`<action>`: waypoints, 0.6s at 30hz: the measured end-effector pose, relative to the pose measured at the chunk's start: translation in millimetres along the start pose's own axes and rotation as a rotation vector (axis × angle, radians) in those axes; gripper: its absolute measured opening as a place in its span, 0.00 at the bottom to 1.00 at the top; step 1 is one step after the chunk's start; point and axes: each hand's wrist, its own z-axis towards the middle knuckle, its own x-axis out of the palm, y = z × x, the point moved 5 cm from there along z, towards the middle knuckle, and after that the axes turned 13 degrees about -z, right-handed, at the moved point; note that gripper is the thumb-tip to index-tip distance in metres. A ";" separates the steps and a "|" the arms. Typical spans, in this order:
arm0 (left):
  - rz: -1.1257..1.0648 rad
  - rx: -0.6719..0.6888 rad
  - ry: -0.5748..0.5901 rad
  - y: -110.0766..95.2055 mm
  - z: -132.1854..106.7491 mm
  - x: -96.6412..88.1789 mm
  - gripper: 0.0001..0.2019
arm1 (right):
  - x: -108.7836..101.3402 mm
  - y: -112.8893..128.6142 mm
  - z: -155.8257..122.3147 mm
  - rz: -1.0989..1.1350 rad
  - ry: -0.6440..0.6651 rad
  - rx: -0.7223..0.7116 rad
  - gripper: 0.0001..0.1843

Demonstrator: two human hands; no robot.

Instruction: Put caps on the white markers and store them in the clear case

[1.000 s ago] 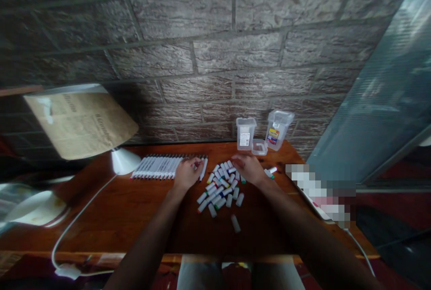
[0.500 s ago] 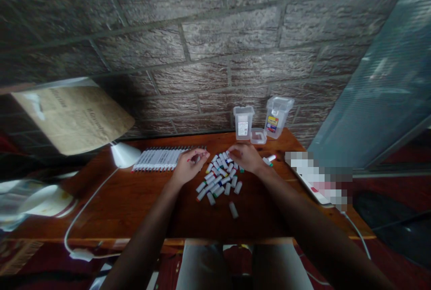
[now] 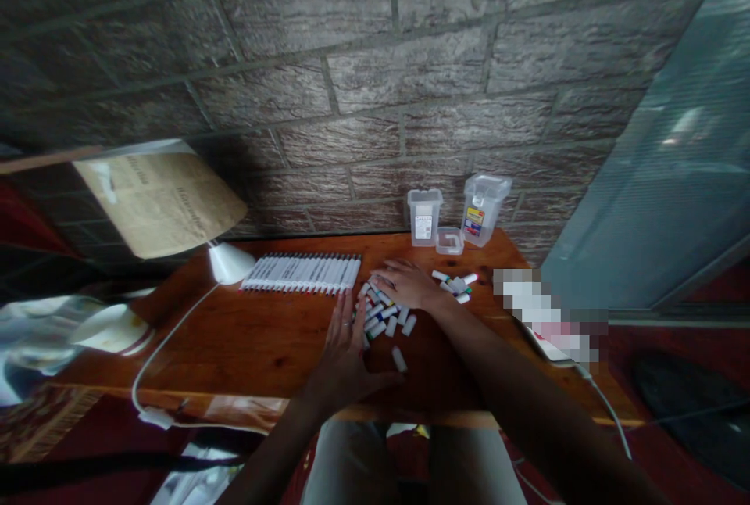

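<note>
A person's left hand (image 3: 345,356) is open, fingers spread, beside a pile of marker caps (image 3: 390,326) on a wooden worktop (image 3: 234,345), while the right hand (image 3: 405,284) covers the pile's far side, its grip impossible to tell. White markers (image 3: 301,273) lie in a row near a lamp (image 3: 167,200); clear plastic containers (image 3: 425,216) stand behind.

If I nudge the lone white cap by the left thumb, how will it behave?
The cap looks small and probably light, so a gentle push should shift it. Lying on its side, it may roll or slide on the table. Its straight outline suggests stiffness.
</note>
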 end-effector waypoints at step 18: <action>0.081 0.122 0.021 -6.5 42.5 8.6 0.66 | -36.5 -49.2 -78.7 -0.244 -0.031 0.373 0.30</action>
